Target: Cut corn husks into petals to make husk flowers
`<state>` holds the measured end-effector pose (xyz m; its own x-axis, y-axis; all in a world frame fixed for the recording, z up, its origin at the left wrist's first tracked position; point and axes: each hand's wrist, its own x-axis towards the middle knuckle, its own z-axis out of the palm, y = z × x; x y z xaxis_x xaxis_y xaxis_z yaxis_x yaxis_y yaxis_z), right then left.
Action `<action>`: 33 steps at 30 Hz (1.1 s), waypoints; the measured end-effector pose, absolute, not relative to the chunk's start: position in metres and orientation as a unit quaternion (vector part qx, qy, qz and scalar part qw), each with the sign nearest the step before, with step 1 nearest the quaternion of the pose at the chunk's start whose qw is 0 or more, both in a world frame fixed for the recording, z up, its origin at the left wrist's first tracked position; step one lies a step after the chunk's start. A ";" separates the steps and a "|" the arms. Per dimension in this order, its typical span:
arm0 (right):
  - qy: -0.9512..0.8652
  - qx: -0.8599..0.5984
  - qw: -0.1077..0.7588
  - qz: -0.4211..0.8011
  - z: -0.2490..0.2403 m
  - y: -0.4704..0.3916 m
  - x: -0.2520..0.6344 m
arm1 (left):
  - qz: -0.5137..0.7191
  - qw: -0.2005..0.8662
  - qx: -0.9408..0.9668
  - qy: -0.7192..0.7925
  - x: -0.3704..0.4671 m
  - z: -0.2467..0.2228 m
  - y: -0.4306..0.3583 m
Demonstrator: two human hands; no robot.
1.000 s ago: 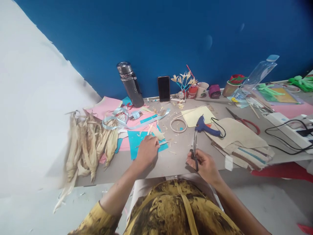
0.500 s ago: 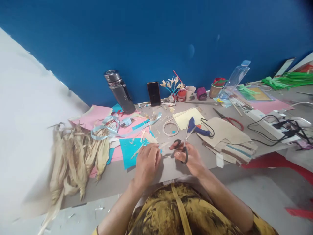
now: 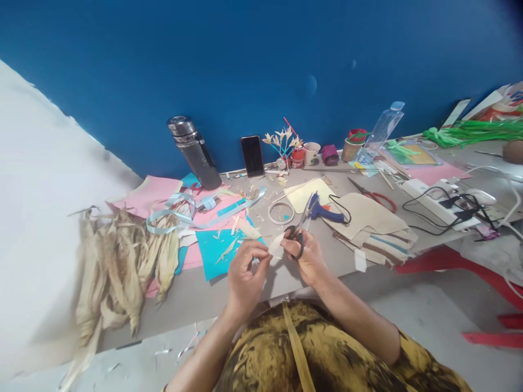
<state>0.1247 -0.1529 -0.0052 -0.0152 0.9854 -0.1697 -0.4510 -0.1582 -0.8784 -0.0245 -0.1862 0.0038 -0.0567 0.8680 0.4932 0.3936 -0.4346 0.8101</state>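
My left hand [image 3: 250, 272] pinches the edge of a small pale piece of corn husk [image 3: 277, 247] over the front of the table. In my right hand [image 3: 308, 260] is a pair of black-handled scissors [image 3: 301, 245], blades pointing up and away from me. The right thumb and fingertips come close to the husk's other side; whether they touch it I cannot tell. Just beyond the hands lie a roll of tape [image 3: 281, 213] and a blue hot glue gun [image 3: 327, 213]. Blue paper [image 3: 210, 256] with husk scraps on it is beside my left hand.
Dried corn husks [image 3: 102, 267] hang over the left table edge. A flask [image 3: 194, 155], a phone [image 3: 252, 157] and husk flowers [image 3: 283, 144] stand along the blue wall. Red-handled scissors [image 3: 379, 200], brown cloth [image 3: 363, 220] and a power strip [image 3: 433, 201] with cables are on the right.
The left hand has turned, showing its thumb and fingers pinching the pale husk piece, which now stands up between the hands. The scissors sit further back in the right hand, and the view has shifted slightly.
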 end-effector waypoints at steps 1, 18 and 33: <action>-0.320 -0.420 0.562 0.637 -0.005 -0.153 0.125 | 0.547 0.235 0.640 0.485 -0.024 0.004 -0.187; -0.321 -0.356 0.542 0.690 0.015 -0.159 0.126 | 0.547 0.678 0.365 0.329 -0.011 -0.002 -0.187; -0.352 -0.361 0.536 0.677 0.003 -0.160 0.132 | 0.532 0.727 0.311 0.303 -0.008 0.002 -0.181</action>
<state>0.1320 -0.1604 0.0027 -0.1648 0.9799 -0.1121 -0.4723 -0.1782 -0.8632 -0.0077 -0.1810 0.0019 0.2501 0.9620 -0.1091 -0.5850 0.2400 0.7747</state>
